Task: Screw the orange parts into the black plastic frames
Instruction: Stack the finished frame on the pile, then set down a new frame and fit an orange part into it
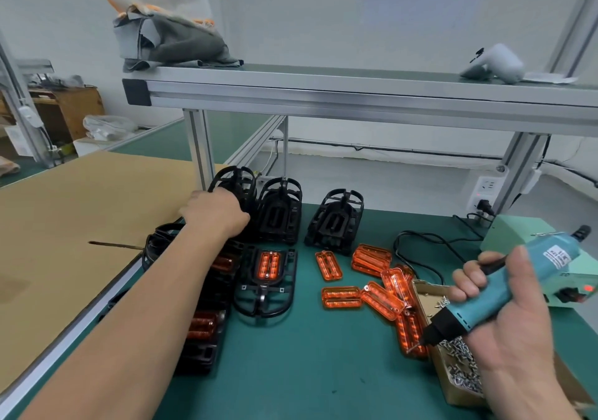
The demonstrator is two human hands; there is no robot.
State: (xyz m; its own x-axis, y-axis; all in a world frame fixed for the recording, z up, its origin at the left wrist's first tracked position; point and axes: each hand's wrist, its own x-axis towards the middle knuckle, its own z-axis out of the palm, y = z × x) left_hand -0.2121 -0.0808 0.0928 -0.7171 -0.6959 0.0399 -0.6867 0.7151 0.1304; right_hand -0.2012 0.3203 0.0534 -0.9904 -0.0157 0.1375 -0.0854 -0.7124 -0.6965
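- Orange parts (pixel 341 297) lay loose on the green mat (pixel 291 371), right of the assembled frame (pixel 262 290). The one nearest it lay crosswise, one beyond that ran near to far, and the rest were piled at angles against the box of screws (pixel 459 368).
- Well right of the assembled frame and nearer, the right hand (pixel 517 332) was wrapped round the barrel of a teal electric screwdriver (pixel 547 257). The bit slanted down and left, its tip at the box's near-left edge.
- The assembled frame lay flat, its long axis near to far and its rounded hoop toward the person. The orange piece seated in its far half ran the same way.
- Beyond and left of the assembled frame, the left hand (pixel 213 214) was back-up, its fingers curled over a black frame (pixel 233 186) atop a stack, gripping it.
- Two upright frames (pixel 278 212) stood tilted just beyond the assembled frame.
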